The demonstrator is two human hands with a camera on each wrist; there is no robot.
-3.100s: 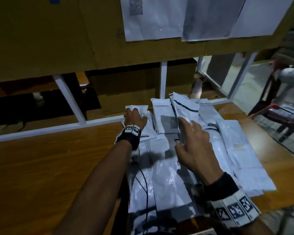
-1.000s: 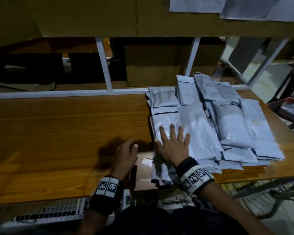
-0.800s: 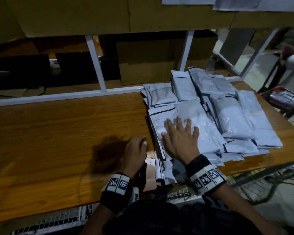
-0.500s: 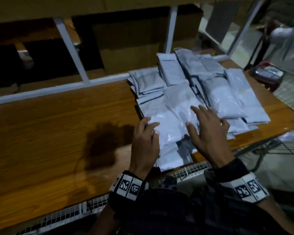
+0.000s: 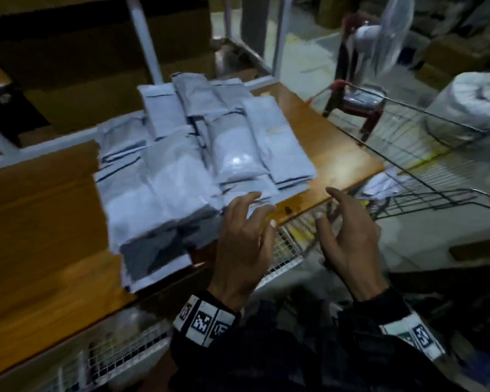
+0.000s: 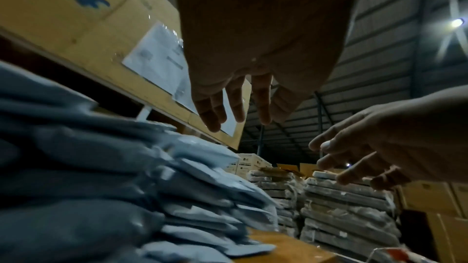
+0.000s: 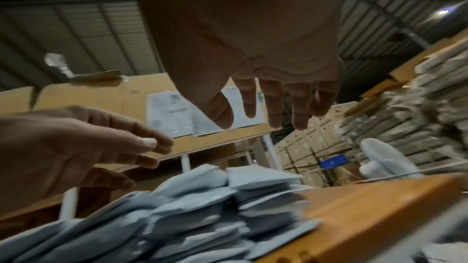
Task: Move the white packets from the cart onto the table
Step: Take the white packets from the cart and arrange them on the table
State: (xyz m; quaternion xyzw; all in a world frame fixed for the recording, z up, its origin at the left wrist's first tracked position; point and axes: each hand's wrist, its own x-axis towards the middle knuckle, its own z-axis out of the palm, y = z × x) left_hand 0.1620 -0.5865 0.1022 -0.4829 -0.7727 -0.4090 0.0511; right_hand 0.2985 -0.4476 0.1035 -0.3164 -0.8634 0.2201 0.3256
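Observation:
A heap of white packets (image 5: 181,171) lies on the wooden table (image 5: 34,222), reaching its front edge; the heap (image 6: 126,197) fills the left wrist view's lower left and the packets (image 7: 190,217) sit low in the right wrist view. My left hand (image 5: 246,239) hovers off the table's front edge by the heap's near corner, fingers spread, holding nothing. My right hand (image 5: 348,230) hangs to its right over the wire cart (image 5: 425,165), fingers loose and empty. Some white packets (image 5: 385,182) lie in the cart.
A large wrapped white bundle (image 5: 475,103) rests at the cart's far right. A person (image 5: 362,43) stands beyond by a red stool (image 5: 357,103) and a fan (image 5: 393,32). White frame posts (image 5: 145,38) and cardboard boxes (image 5: 96,66) back the table. White mesh (image 5: 119,355) runs under its front edge.
Both hands have left the packet heap and moved right, off the table's front edge toward the cart. The view has swung right, bringing the cart in.

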